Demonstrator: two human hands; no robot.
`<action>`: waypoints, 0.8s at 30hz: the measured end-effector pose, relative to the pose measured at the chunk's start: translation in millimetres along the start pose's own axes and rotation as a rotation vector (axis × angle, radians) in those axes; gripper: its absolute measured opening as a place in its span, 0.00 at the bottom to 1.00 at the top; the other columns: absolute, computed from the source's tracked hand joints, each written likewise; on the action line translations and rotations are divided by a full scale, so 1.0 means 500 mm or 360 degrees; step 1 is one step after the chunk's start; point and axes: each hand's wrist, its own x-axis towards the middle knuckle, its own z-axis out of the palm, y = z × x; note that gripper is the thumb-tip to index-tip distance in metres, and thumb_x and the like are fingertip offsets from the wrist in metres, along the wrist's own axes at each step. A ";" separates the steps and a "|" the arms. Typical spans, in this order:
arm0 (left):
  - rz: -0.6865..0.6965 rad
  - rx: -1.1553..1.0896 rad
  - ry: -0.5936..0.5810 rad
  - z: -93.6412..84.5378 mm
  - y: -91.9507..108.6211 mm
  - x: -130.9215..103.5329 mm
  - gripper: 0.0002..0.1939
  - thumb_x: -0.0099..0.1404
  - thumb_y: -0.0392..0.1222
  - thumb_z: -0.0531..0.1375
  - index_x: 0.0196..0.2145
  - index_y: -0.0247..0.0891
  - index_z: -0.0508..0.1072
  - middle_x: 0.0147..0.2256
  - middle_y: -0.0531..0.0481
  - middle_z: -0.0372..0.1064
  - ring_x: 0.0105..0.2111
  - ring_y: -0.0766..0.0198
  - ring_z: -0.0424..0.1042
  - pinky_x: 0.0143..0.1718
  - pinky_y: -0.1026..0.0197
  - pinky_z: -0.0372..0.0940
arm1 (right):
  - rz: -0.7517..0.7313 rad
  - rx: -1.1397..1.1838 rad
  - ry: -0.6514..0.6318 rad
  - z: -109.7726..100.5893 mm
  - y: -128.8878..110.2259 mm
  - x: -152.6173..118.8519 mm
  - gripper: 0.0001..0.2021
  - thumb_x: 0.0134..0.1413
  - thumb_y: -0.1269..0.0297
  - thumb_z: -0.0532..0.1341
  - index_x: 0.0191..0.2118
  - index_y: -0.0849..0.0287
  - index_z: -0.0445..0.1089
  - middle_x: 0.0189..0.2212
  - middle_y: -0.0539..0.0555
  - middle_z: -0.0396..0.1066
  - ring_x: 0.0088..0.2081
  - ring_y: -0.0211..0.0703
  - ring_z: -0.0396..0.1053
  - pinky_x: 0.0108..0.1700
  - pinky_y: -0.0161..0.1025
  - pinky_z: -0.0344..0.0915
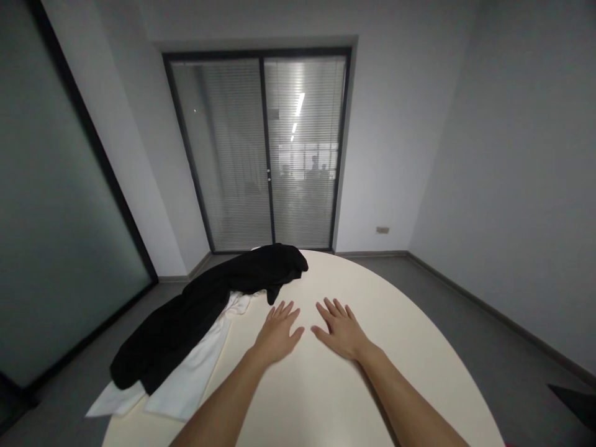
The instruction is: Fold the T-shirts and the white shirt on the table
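Beside black cloth (209,304) over white, each grip (279,332) spreads open, flat and empty.

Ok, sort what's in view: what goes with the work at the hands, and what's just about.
At the hands:
- left hand, spread, nearest the black cloth
- right hand, spread, over the table
- white cloth, partly under the black one

Elsewhere:
- blinds
- wall plate
- dark object, lower right, unclear
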 end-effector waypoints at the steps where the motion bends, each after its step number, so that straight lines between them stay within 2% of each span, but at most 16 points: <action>1: 0.0002 -0.0001 -0.0001 0.000 0.000 0.000 0.30 0.72 0.56 0.48 0.66 0.40 0.61 0.69 0.46 0.48 0.70 0.50 0.43 0.69 0.44 0.42 | 0.0004 -0.0001 -0.0004 0.001 0.000 0.000 0.41 0.61 0.34 0.45 0.72 0.54 0.47 0.72 0.57 0.37 0.72 0.60 0.32 0.69 0.57 0.31; 24: 0.0007 -0.0033 0.0003 -0.003 0.003 -0.001 0.29 0.72 0.55 0.48 0.66 0.40 0.61 0.69 0.44 0.48 0.70 0.50 0.43 0.68 0.44 0.42 | 0.0012 0.0011 -0.0011 0.002 -0.001 0.000 0.40 0.62 0.35 0.44 0.72 0.54 0.47 0.72 0.56 0.37 0.72 0.59 0.32 0.69 0.57 0.30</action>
